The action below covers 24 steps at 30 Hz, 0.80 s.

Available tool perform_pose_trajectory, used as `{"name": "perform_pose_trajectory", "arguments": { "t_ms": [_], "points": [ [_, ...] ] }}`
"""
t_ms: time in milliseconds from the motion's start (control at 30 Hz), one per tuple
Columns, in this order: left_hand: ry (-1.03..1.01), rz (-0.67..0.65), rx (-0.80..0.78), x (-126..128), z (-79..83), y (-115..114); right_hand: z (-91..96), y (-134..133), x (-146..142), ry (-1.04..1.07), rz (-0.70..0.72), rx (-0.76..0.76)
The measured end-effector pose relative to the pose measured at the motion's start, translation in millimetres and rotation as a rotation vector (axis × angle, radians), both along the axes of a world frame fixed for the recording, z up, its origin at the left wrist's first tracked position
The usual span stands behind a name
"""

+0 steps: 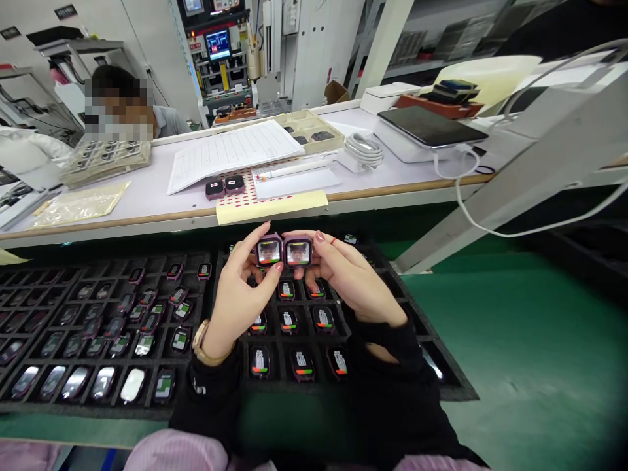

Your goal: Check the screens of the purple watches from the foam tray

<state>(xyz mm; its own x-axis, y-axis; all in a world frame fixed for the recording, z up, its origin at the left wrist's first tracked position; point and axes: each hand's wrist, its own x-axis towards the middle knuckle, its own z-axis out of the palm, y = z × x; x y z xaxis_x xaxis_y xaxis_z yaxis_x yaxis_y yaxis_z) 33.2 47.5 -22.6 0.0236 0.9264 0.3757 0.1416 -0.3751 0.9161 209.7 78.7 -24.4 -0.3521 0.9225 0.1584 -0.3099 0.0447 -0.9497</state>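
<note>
My left hand [248, 288] pinches a purple-framed smartwatch [269, 251] between thumb and fingers. Right beside it, my right hand [343, 271] grips a second purple smartwatch [297, 252]. Both lit screens face me, each showing a picture with a red and green strip along the bottom. Below the hands lies a black compartment tray [314, 340] with more watches, one per cell, several with lit screens such as the watch [289, 320]. My wrists and sleeves hide part of this tray.
Left of it, another black tray [191, 386] holds many watches, some stacked loosely. On the bench [186, 212] ahead lie papers [235, 154], two watches [224, 187], a coiled white cable [363, 152] and a tablet [432, 125]. A slanted metal post [510, 163] stands right. A person [122, 104] sits across.
</note>
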Motion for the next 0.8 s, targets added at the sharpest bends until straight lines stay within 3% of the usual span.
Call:
{"name": "perform_pose_trajectory", "arguments": {
  "t_ms": [367,800],
  "points": [
    [-0.013,0.005,0.014,-1.3,-1.0,0.6,5.7,-2.1,4.1,-0.025,0.110,0.054],
    [-0.005,0.009,0.006,-1.3,-0.6,0.5,5.2,-1.2,4.8,0.020,0.140,0.069]
  ]
}}
